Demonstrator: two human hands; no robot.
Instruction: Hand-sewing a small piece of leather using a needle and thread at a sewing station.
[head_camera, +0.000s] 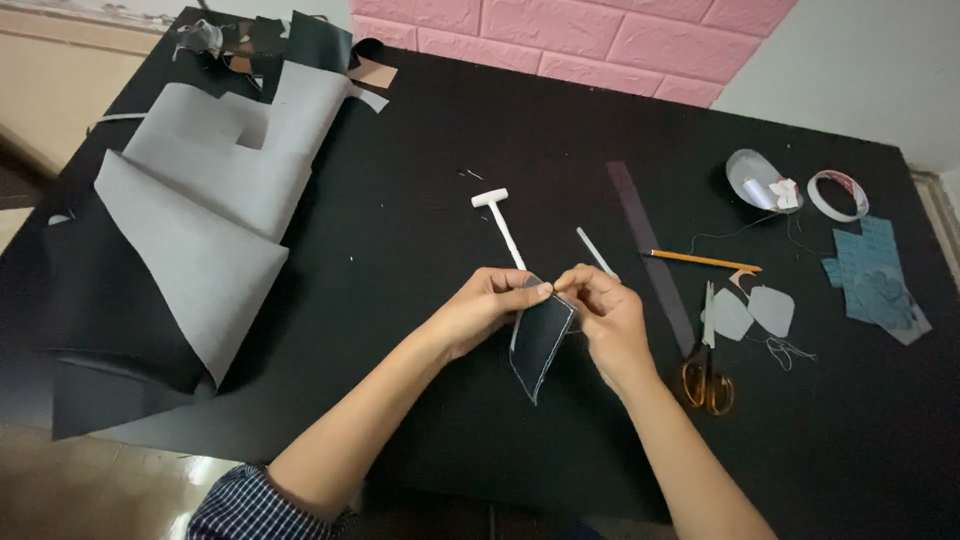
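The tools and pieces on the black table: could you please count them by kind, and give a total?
White T-shaped hammer: 1
Yellow pencil: 1
Orange-handled scissors: 1
White tape roll: 1
Small grey cut pieces beside the scissors: 2
Dark stitched leather piece, pinched by the left hand and the right hand: 1
Total: 7

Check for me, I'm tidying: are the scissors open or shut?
Shut: the scissors lie flat on the table, blades together, handles side by side.
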